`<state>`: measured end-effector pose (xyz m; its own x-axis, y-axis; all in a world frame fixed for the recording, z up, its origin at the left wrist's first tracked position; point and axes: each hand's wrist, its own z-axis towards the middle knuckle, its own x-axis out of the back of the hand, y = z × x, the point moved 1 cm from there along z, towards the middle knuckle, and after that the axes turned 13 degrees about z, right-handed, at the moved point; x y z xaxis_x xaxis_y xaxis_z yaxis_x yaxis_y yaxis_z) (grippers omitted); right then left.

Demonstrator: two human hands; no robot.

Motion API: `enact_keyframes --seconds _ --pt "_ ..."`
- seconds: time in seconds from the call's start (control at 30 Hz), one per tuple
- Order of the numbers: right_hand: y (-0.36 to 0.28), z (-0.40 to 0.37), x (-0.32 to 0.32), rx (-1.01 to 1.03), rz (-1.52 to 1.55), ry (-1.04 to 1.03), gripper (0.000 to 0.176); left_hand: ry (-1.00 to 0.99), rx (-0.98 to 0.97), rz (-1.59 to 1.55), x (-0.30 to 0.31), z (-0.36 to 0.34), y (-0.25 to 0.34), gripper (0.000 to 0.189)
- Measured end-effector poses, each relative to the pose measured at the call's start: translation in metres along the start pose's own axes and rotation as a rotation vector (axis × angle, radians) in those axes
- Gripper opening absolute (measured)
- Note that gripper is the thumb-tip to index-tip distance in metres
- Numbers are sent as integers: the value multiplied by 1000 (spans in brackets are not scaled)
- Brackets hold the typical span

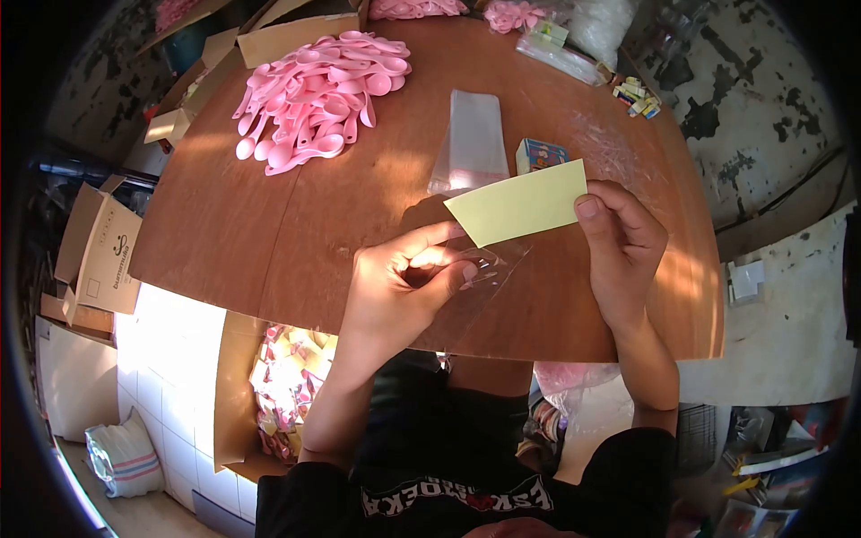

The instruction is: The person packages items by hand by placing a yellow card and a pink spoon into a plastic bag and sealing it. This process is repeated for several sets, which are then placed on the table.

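My right hand (621, 242) pinches the right end of a pale yellow card (520, 204) and holds it over the wooden table (269, 233). My left hand (404, 282) grips a clear plastic bag (489, 269) just below the card's left corner. The card's lower left edge meets the bag's mouth. A stack of clear bags (471, 139) lies flat behind the card. A small printed box (538, 154) sits beside that stack.
A heap of pink plastic spoons (318, 94) lies at the table's far left. Packets and small blocks (637, 94) sit at the far right. Cardboard boxes (103, 251) stand on the floor at left, one (282, 386) holding packed items under the table edge.
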<state>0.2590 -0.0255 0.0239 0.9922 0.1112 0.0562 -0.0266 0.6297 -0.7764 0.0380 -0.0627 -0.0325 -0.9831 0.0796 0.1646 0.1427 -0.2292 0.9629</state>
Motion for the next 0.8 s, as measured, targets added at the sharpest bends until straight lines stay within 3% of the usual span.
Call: enact_keyframes --seconds 0.1,0.17,0.3,0.4,0.47,0.53,0.6,0.73,0.8 --pt "3 7 -1 0 -86 -119 16 42 -11 -57 0 -2 -5 38" --pt "4 8 4 -104 -172 -251 15 92 -35 -88 2 -2 -7 37" --pt "4 4 -3 -125 -67 -172 12 -39 6 -3 0 -4 1 38" --pt "-1 3 -4 -149 -153 -289 11 -102 6 61 -4 -5 1 36" --pt "1 4 -6 -31 -176 -516 12 -68 47 0 -9 -9 3 34" --pt "-6 1 -9 -115 -162 -558 15 -86 24 -124 -13 -10 6 34" --pt "-9 -1 -14 -177 -132 -710 15 -52 -18 -27 -16 -11 2 30" --pt "-11 -2 -16 -283 -59 -712 16 -72 42 53 -17 -16 12 24" --pt "-12 2 -17 -349 -44 -771 18 6 -80 69 -20 -17 10 20"
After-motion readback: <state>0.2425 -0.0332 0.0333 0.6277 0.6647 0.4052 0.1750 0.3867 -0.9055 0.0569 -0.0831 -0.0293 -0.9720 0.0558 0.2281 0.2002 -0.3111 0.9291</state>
